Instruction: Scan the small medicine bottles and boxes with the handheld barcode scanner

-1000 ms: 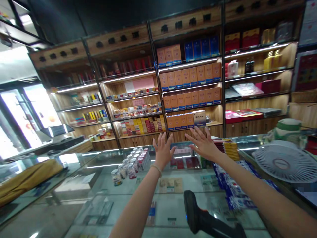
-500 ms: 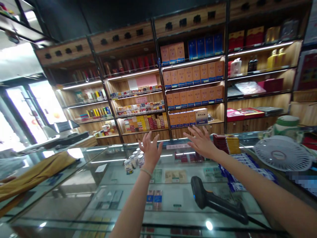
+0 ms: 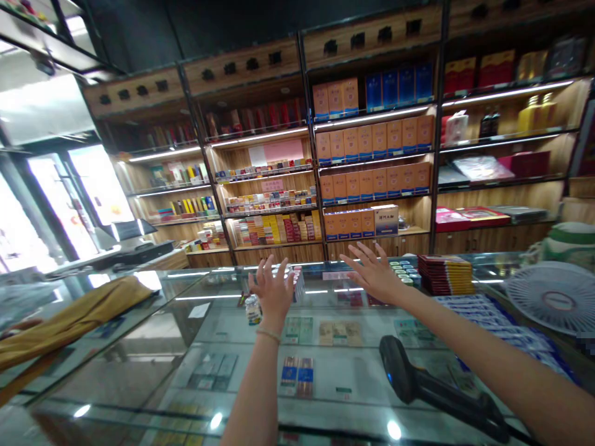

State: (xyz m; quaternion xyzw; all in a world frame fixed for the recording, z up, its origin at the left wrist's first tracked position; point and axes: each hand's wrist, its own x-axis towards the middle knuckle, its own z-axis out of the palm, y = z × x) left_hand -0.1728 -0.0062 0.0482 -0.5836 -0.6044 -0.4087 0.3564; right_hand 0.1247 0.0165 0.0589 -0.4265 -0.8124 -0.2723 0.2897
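Both arms reach forward over a glass display counter (image 3: 186, 337). My left hand (image 3: 273, 291) is raised with its fingers spread and holds nothing. Small white-capped bottles (image 3: 253, 308) stand on the glass beside and behind it, partly hidden by the hand. My right hand (image 3: 374, 272) is stretched out, palm down, fingers apart and free of any object. Just right of it are several small jars with pale lids (image 3: 404, 272) and a stack of red and yellow packets (image 3: 445, 275). A black barcode scanner (image 3: 432, 387) lies on the glass below my right forearm.
Blue and white packets (image 3: 497, 319) and a white fan (image 3: 553, 297) occupy the counter's right side. A mustard-coloured cloth or sleeve (image 3: 83, 316) lies at the left, with a monitor (image 3: 125, 232) behind. Shelves of orange boxes (image 3: 374, 142) and cigarette packs (image 3: 279, 229) line the back wall.
The view has shifted slightly left, so most things sit farther right. My left hand has moved left relative to the counter, covering more bottles. Jars by my right hand now show. Both hands stay open.
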